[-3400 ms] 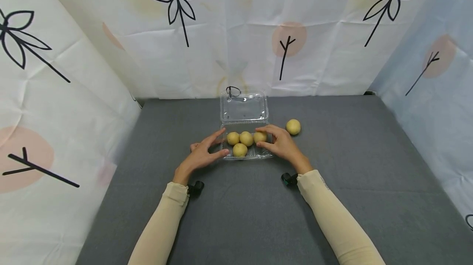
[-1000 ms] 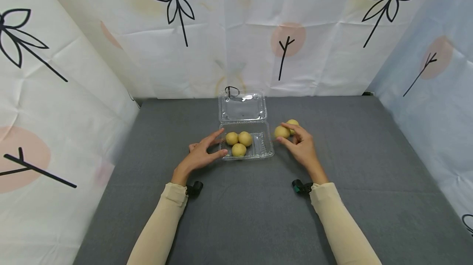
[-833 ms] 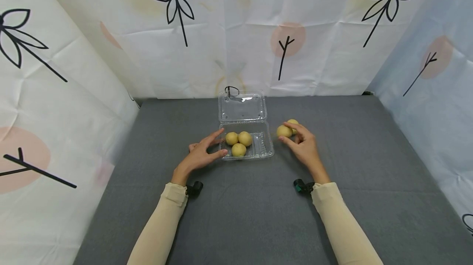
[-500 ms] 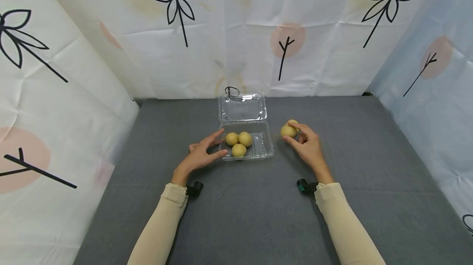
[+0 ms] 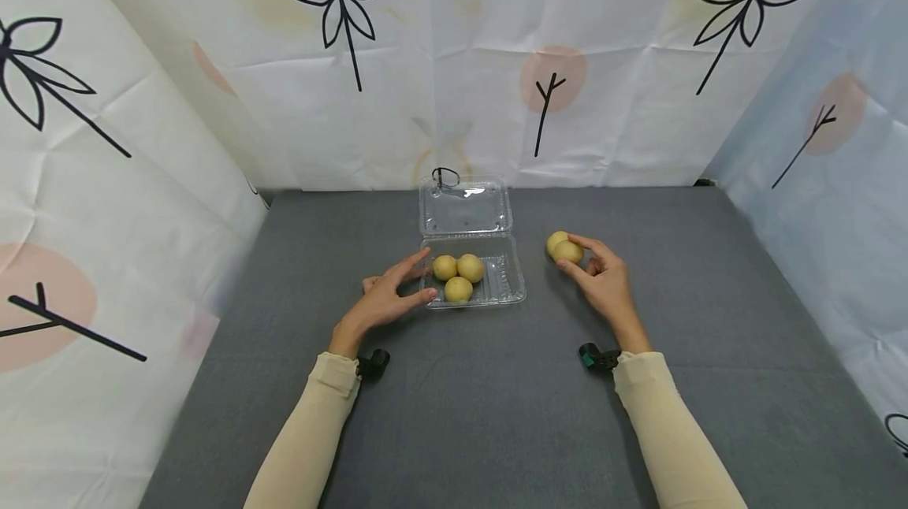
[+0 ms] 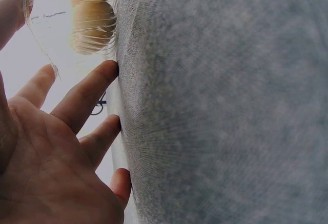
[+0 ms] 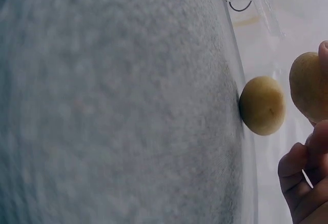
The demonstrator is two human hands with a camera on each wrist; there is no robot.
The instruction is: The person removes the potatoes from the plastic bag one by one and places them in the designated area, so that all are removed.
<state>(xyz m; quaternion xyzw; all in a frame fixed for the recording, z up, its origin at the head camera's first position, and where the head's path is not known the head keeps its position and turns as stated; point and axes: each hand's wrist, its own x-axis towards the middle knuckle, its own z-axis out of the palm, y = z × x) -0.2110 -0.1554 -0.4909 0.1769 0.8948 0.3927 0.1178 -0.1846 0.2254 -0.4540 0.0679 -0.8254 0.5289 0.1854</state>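
Note:
My right hand pinches a round yellow fruit between thumb and fingers. A second round yellow fruit rests on the grey table just behind it. In the right wrist view the held fruit is raised off the table, apart from the resting fruit. A clear plastic clamshell box stands with its lid folded back, and 3 similar fruits sit in its left part. My left hand touches the box's left edge, fingers spread, as the left wrist view also shows.
A grey cloth-covered table lies under everything. White patterned curtains close off its back and both sides. Black wrist cameras sit on the left wrist and right wrist.
My right hand has taken a fruit out of the box's right part and carried it right, up to the fruit on the table. The left hand has stayed at the box.

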